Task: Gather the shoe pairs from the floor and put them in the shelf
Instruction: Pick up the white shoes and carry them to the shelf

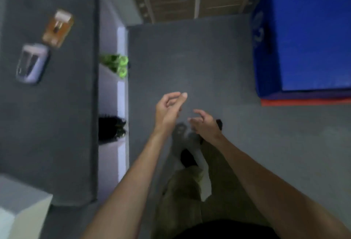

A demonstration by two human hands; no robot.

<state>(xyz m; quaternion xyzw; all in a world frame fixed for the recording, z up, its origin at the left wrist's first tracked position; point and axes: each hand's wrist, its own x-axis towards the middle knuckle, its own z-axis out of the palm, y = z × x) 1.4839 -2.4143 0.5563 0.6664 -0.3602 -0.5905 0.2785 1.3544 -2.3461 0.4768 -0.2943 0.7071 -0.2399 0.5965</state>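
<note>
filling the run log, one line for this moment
left hand empty | right hand empty | green shoes, black shoes in shelf

We count two bare hands over the floor: the left hand (168, 110) and the right hand (204, 123), each with loosely curled fingers and nothing in its grip. In the white shelf (121, 90) at left we count two shoe pairs: one green pair (117, 64) in the farther compartment and one black pair (112, 127) in the nearer. On the shelf's grey top stand two bottles: one amber bottle (58, 28) and one clear bottle (31, 64). At far right we count one blue mat (307, 35).
</note>
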